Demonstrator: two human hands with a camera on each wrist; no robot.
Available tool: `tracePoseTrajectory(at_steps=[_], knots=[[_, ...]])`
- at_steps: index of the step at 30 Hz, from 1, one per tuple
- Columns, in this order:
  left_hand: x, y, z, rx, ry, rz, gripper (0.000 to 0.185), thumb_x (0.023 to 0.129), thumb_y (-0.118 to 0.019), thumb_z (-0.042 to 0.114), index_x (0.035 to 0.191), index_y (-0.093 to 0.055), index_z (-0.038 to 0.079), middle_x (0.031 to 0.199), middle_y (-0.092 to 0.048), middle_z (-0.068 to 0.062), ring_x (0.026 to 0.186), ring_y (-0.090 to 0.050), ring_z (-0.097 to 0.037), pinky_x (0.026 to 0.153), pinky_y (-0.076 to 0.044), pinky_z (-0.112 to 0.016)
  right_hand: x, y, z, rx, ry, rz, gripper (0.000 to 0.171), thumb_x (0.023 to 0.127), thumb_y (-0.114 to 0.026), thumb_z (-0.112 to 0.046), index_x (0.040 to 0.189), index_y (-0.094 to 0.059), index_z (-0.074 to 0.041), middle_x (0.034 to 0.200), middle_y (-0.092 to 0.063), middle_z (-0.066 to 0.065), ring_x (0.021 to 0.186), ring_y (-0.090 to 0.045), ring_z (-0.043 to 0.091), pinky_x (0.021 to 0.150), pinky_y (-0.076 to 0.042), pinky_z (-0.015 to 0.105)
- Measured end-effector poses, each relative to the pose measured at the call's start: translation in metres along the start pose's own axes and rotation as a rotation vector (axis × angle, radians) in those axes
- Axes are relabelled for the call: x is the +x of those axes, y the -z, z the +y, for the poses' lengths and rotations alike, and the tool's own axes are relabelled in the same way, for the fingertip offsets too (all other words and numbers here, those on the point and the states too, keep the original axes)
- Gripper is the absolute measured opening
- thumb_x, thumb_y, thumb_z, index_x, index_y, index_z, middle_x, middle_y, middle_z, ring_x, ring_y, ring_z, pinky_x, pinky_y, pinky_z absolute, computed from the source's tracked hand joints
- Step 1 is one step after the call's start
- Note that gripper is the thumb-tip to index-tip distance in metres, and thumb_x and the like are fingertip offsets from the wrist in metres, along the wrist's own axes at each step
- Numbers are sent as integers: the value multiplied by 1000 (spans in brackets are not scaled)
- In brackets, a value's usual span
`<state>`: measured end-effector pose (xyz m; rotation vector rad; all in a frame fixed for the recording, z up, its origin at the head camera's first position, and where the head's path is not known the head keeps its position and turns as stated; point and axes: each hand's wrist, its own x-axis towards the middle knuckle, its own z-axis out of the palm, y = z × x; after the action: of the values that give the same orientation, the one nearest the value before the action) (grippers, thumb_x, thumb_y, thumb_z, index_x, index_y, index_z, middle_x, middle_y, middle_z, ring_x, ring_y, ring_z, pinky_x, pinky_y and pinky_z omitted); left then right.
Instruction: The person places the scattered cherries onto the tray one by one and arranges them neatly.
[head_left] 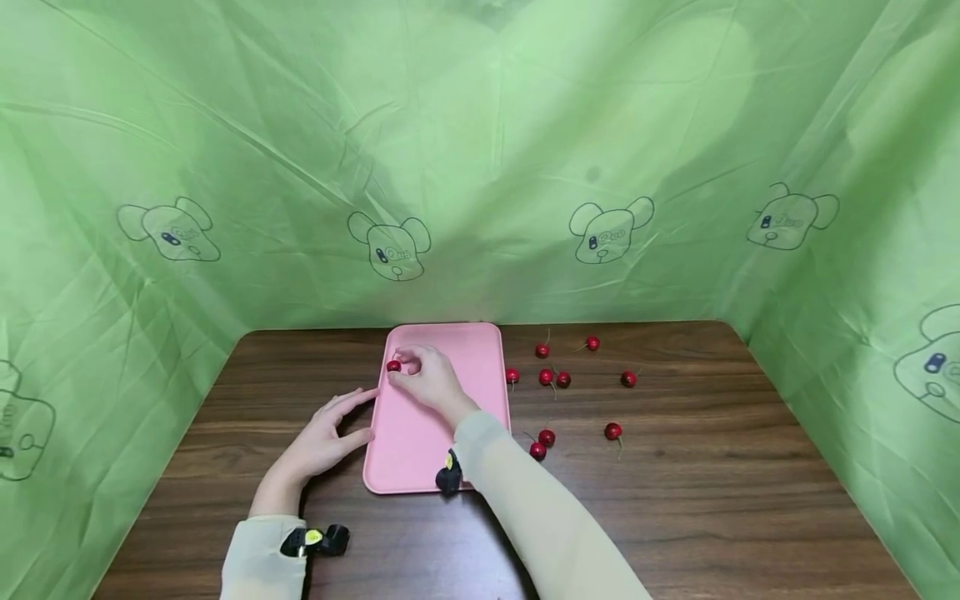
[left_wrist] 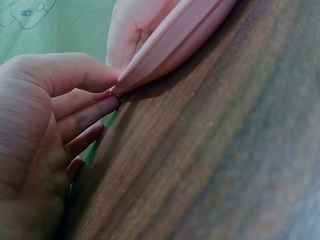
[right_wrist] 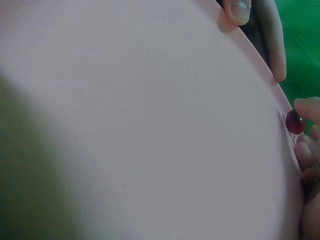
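With my right hand I pinch a small, round, glossy red cherry between thumb and fingers, just inside the far left stretch of the rim of a pink rectangular tray with rounded corners. My left hand is spread, thumb and forefinger apart, their tips touching the tray's left rim.

The likeliest mishap, I judge, is the cherry rolling once loosed: it is round, and the tray floor looks smooth. A slip toward the left could carry it over the low rim. If my left hand presses unevenly, the tray might slide right and nudge the stemmed red cherry just beside its right edge.

Eight more stemmed cherries lie scattered to the right on the dark brown wood-grain surface. My right forearm, in a pale sleeve, crosses the tray's near right corner and hides part of it; a black wrist camera overlaps the near edge. Green printed fabric hangs behind the far edge and along both sides.
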<state>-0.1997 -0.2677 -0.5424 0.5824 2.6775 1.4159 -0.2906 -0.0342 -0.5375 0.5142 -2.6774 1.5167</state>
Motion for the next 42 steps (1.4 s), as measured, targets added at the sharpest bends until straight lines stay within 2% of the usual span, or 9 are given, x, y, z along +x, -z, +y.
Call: tracePoseTrajectory(at_steps=[7, 13, 18, 24, 27, 34, 38, 39, 42], knots=[[0, -1, -3, 25, 7, 0, 63, 97, -84, 20, 156, -62, 12, 164, -48, -27, 156, -34, -52, 121, -24, -78, -1, 8, -2, 44, 6, -32, 54, 97, -85, -20, 146, -68, -7, 130, -77, 7, 108, -73, 20, 92, -56, 21], [0, -1, -3, 47, 21, -4, 65, 99, -82, 24, 158, -59, 13, 166, -46, -27, 156, -33, -52, 120, -26, -77, -9, 30, -9, 98, 37, -13, 53, 96, -85, -14, 145, -68, -7, 131, -74, 10, 109, -73, 24, 92, -58, 25], [-3, -1, 0, 51, 33, 2, 64, 99, -83, 24, 157, -60, 13, 166, -46, -27, 156, -35, -51, 119, -27, -77, -27, 60, -20, 117, 57, -3, 49, 96, -86, -15, 142, -70, -8, 136, -70, 6, 108, -72, 25, 90, -61, 30], [-2, -2, 3, 31, 36, 4, 62, 98, -83, 22, 156, -62, 12, 165, -47, -28, 156, -34, -52, 120, -25, -77, -50, 110, -31, 97, 125, -64, 52, 96, -86, -17, 144, -68, -8, 136, -71, 10, 108, -71, 28, 95, -61, 52], [-1, -2, 2, 33, 37, 4, 62, 98, -83, 22, 156, -62, 13, 165, -47, -27, 157, -32, -53, 122, -21, -77, -60, 138, -32, 60, 167, -78, 53, 95, -87, -17, 144, -69, -8, 136, -72, 11, 107, -73, 29, 93, -61, 55], [1, -2, -2, 29, 45, 3, 65, 98, -83, 23, 157, -60, 14, 167, -45, -27, 158, -31, -52, 122, -21, -77, -86, 197, -15, -5, 202, 63, 47, 93, -89, -13, 137, -74, -10, 127, -75, 11, 99, -75, 25, 77, -61, 41], [0, -2, 0, 27, 40, 4, 64, 98, -83, 23, 157, -60, 13, 166, -46, -27, 157, -32, -52, 120, -24, -76, -104, 227, 7, -7, 184, 162, 46, 92, -90, -12, 136, -75, -13, 128, -75, 7, 103, -76, 25, 77, -60, 33], [0, -3, 0, 24, 39, 5, 64, 98, -83, 22, 157, -60, 12, 166, -46, -27, 157, -33, -51, 120, -25, -76, -109, 234, 14, -9, 183, 190, 46, 92, -90, -9, 135, -74, -11, 127, -75, 10, 103, -76, 29, 77, -61, 36], [0, -3, 1, 23, 36, 6, 64, 98, -83, 22, 157, -60, 12, 166, -46, -26, 157, -34, -50, 120, -26, -74, -125, 254, 34, -30, 171, 282, 46, 91, -90, -7, 135, -74, -9, 124, -75, 12, 103, -75, 32, 76, -59, 31]])
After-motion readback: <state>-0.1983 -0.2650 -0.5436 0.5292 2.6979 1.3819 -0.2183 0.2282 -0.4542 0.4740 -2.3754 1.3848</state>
